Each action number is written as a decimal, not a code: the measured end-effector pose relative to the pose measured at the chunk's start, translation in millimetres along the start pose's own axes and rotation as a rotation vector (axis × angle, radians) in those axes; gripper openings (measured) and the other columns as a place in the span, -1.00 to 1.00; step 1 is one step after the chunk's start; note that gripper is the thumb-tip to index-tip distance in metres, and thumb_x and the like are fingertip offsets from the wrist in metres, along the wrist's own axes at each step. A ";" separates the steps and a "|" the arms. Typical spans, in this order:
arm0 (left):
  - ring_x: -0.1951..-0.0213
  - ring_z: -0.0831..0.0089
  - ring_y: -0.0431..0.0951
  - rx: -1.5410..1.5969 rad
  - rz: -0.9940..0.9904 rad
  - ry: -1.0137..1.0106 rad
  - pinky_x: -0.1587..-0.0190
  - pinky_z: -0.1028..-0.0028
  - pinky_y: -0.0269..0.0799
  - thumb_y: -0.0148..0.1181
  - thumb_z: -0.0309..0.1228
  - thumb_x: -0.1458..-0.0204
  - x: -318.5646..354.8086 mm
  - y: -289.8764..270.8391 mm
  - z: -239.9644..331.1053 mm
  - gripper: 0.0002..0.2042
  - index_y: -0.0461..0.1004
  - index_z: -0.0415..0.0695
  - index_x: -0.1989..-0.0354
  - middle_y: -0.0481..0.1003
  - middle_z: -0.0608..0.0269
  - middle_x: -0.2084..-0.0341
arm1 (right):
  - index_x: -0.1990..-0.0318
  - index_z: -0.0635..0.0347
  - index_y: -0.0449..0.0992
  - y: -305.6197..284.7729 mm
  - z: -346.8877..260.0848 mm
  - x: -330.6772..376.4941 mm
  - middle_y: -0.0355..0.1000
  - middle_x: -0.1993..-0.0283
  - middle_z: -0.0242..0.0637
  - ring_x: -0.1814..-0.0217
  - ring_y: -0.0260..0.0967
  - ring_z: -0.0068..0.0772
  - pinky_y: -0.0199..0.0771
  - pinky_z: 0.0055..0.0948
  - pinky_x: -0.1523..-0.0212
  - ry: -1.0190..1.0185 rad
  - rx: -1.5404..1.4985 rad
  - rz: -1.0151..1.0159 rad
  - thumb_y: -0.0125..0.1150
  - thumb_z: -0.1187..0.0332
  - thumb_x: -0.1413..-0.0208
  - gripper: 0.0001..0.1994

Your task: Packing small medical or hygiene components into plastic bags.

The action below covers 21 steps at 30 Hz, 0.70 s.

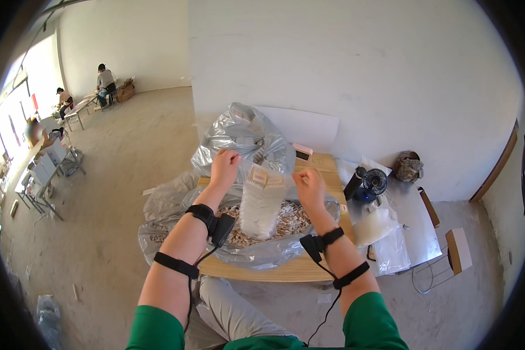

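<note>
A clear plastic bag [261, 207] stands upright in front of me, over a heap of loose cotton swabs [294, 219]. Inside its top show small bundles of swabs [266, 179] with tan sticks; the lower part looks white. My left hand [224, 167] is closed in a pinch at the bag's upper left corner. At the upper right corner my right hand [310, 185] pinches too, its fingertips turned inward. The thin film between fingers and bag is hard to make out. The heap lies in a spread grey plastic sack [256, 256] on the wooden table [326, 169].
Behind the heap bulges a big grey plastic sack [239, 131], with a phone [303, 153] beside it. To the right, a metal table [417, 233] bears a small black fan [374, 182], a dark bottle [354, 183] and clear plastic bags [376, 226]. Other people sit at tables far left.
</note>
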<state>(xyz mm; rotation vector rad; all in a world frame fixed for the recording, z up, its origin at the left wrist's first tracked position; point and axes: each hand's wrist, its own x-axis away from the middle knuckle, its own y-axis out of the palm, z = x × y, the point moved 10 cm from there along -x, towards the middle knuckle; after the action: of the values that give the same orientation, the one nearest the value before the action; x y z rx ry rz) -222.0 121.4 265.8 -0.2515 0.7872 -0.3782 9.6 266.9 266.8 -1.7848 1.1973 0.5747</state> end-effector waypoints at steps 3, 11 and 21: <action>0.34 0.16 0.47 -0.104 -0.069 0.183 0.28 0.33 0.38 0.18 -0.46 0.08 -2.3 -4.1 19.5 -0.91 0.48 -0.24 0.44 0.44 0.09 0.43 | 0.55 0.25 0.39 2.1 -6.7 -20.6 0.37 0.49 -0.14 0.35 0.32 -0.05 0.27 -0.21 0.31 -0.060 -0.015 0.012 0.30 0.41 0.15 -0.82; 0.30 0.15 0.46 -0.063 -0.020 0.159 0.22 0.31 0.37 0.16 -0.47 0.07 -25.3 -40.4 34.9 -0.91 0.48 -0.23 0.42 0.44 0.08 0.41 | 0.57 0.23 0.37 0.7 -16.9 -63.6 0.36 0.48 -0.18 0.31 0.31 -0.07 0.24 -0.19 0.29 -0.120 -0.031 0.067 0.30 0.40 0.16 -0.81; 0.28 0.18 0.45 -0.051 -0.004 0.138 0.22 0.34 0.37 0.12 -0.45 0.01 -48.2 -58.5 46.5 -0.89 0.45 -0.25 0.42 0.43 0.09 0.36 | 0.57 0.26 0.36 -12.0 -40.8 -94.8 0.36 0.45 -0.17 0.31 0.31 -0.06 0.28 -0.18 0.35 -0.045 -0.052 0.078 0.28 0.38 0.10 -0.79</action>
<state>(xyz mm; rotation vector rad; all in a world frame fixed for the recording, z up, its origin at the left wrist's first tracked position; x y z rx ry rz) -233.0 92.4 349.1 -0.2769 0.9333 -0.3828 -23.9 279.9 364.4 -1.7650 1.2351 0.6933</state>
